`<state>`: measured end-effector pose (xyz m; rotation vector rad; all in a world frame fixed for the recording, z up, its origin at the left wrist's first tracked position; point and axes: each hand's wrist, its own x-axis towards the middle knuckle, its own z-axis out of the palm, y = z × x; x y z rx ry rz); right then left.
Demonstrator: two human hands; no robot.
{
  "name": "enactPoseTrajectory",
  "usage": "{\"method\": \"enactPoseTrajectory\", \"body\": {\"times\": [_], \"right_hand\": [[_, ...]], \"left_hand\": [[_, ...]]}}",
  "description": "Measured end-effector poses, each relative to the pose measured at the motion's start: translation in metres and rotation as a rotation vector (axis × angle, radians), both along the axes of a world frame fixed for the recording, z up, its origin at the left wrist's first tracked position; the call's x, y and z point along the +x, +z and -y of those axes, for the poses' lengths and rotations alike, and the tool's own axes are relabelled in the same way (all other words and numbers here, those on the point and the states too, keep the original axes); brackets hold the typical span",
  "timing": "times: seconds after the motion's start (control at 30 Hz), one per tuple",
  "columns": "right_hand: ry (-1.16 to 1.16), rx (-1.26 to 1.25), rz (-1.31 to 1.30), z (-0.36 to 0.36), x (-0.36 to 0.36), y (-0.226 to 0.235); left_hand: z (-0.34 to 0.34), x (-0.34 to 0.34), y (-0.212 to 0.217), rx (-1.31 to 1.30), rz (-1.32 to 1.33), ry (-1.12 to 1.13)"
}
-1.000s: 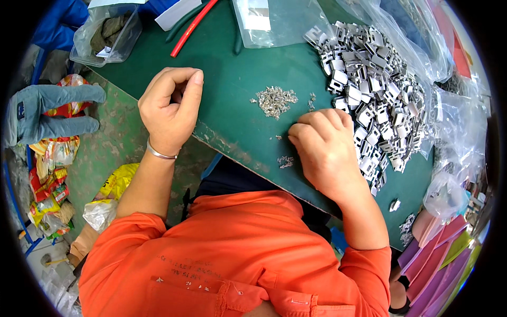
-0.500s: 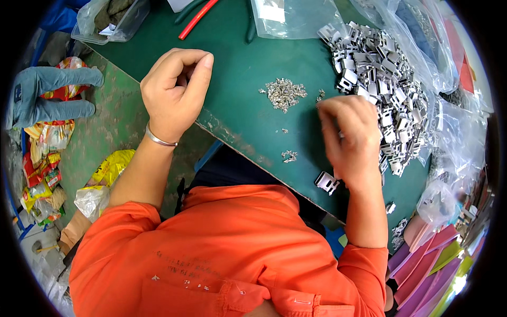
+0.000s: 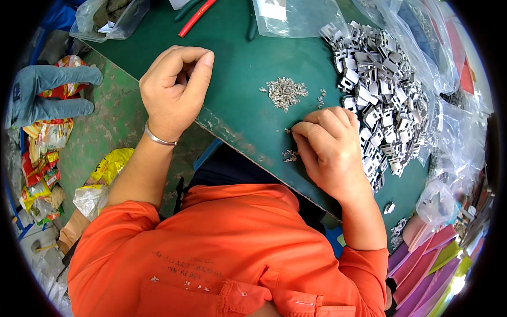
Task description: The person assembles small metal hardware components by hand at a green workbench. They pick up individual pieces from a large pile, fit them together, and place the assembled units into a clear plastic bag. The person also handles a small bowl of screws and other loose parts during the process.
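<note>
My left hand (image 3: pixel 173 90) is raised over the table's left edge, its fingers curled and the thumb pressed to the index finger. Whatever it may hold is hidden. My right hand (image 3: pixel 330 150) is low over the green table (image 3: pixel 237 100), its fingers bent together beside a few tiny metal pieces (image 3: pixel 289 156). I cannot make out anything between those fingertips. Farther off lies a small heap of tiny silvery metal parts (image 3: pixel 285 94), with a few strays (image 3: pixel 321 98) to its right. A large pile of bent metal clips (image 3: pixel 388 100) spreads just right of my right hand.
Red-and-green-handled pliers (image 3: pixel 196 18) and a clear plastic bag (image 3: pixel 301 18) lie at the far side. A clear bin (image 3: pixel 111 21) stands at the far left corner. More plastic bags (image 3: pixel 459 132) crowd the right edge. Colourful packages (image 3: pixel 42 179) lie on the left.
My right hand has moved left and nearer to me, from beside the pile to the tiny pieces. It now covers where a single metal clip lay. My left hand has barely moved.
</note>
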<state>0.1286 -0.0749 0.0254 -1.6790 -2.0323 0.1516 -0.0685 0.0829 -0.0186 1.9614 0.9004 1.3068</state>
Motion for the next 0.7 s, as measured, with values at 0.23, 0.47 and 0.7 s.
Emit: {"method": "enactPoseTrajectory", "body": {"times": [0.23, 0.47, 0.7], "right_hand": [[0.011, 0.001, -0.021, -0.001, -0.006, -0.004], [0.054, -0.047, -0.061, 0.015, 0.005, 0.008], [0.021, -0.021, -0.024, 0.019, 0.014, 0.009]], "left_hand": [[0.000, -0.001, 0.000, 0.014, -0.018, 0.003], [0.000, 0.000, -0.001, 0.004, -0.001, 0.006], [0.002, -0.007, 0.000, -0.054, -0.100, -0.018]]}}
